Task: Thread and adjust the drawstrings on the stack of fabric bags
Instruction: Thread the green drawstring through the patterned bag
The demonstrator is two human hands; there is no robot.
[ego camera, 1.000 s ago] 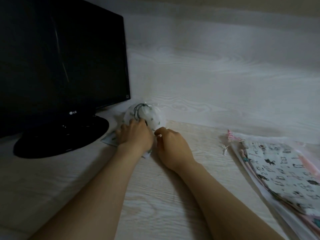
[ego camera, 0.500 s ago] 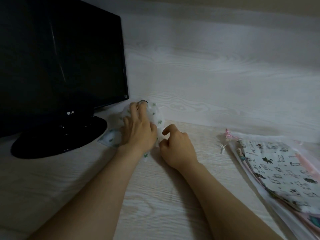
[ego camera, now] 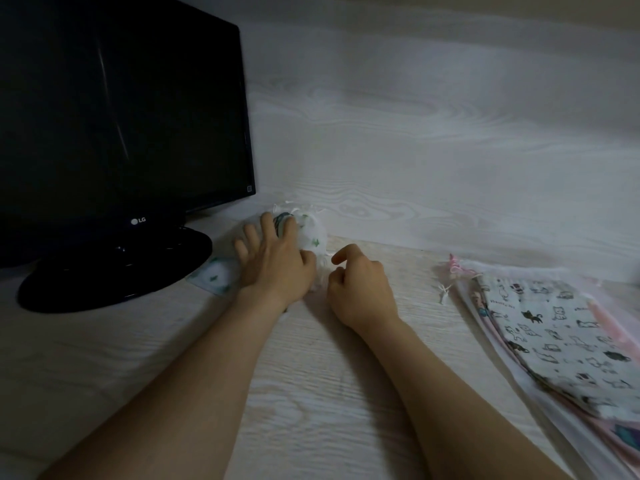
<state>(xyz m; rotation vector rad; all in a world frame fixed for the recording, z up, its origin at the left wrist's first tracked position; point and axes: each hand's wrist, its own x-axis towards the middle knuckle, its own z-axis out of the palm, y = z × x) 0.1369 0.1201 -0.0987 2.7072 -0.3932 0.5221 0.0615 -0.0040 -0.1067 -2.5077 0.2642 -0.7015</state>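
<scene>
Obs.: the white green-print bag (ego camera: pixel 317 235) lies on the desk (ego camera: pixel 311 393), just beside the base of the monitor (ego camera: pixel 121 109) and close to the back wall. My left hand (ego camera: pixel 277 261) lies flat on top of it, fingers (ego camera: pixel 266 230) straight and spread, pressing the cloth down and gripping nothing. A dark drawstring (ego camera: pixel 280 219) shows between two of those fingers at the far, gathered end. One flat corner of the bag pokes out near-left of my wrist, so I judge its long axis runs diagonally, from that near-left corner to the puckered mouth at far right. My right hand (ego camera: pixel 362 292) sits just to the right of the bag, fingers curled, index finger crooked upward. I cannot tell whether it pinches a cord or only touches the bag's white edge; the view is too dim. The right hand is nearer the free right edge, so it is the likelier one to pull while the left anchors. The stack of bags (ego camera: pixel 561 337) waits well apart to the right, with a loose white cord end (ego camera: pixel 444 293) beside it.
</scene>
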